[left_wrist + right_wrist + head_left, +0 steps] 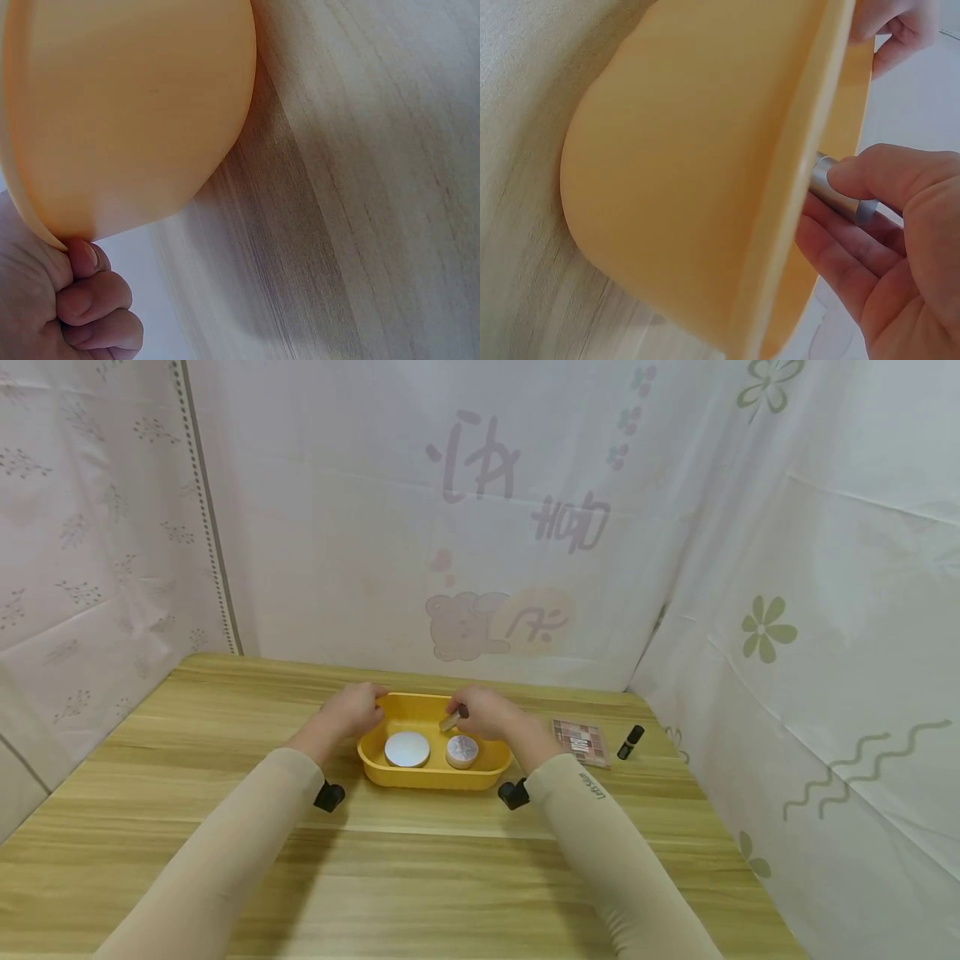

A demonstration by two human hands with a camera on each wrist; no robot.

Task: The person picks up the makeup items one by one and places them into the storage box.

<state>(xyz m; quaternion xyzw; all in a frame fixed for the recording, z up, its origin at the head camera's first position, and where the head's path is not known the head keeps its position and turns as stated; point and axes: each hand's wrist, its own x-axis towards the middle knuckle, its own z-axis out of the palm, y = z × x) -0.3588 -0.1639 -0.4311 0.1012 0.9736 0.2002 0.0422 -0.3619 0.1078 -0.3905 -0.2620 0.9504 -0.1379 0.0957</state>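
A yellow plastic basin (431, 779) stands on the wooden table. My left hand (351, 710) grips its far left rim; in the left wrist view the curled fingers (94, 294) pinch the rim. Over the basin's far right side, my right hand (486, 713) holds a small lipstick-like tube (450, 722) between thumb and fingers. The tube (844, 196) looks silvery in the right wrist view, partly hidden by the basin's rim. Inside the basin lie a white round compact (407, 749) on the left and a smaller round case with a star-patterned lid (462, 751) on the right.
Right of the basin, a flat checked makeup palette (581, 742) lies on the table (420, 877). Beyond it is a short black tube (631, 742). Patterned curtains (337, 527) hang behind the table and at both sides.
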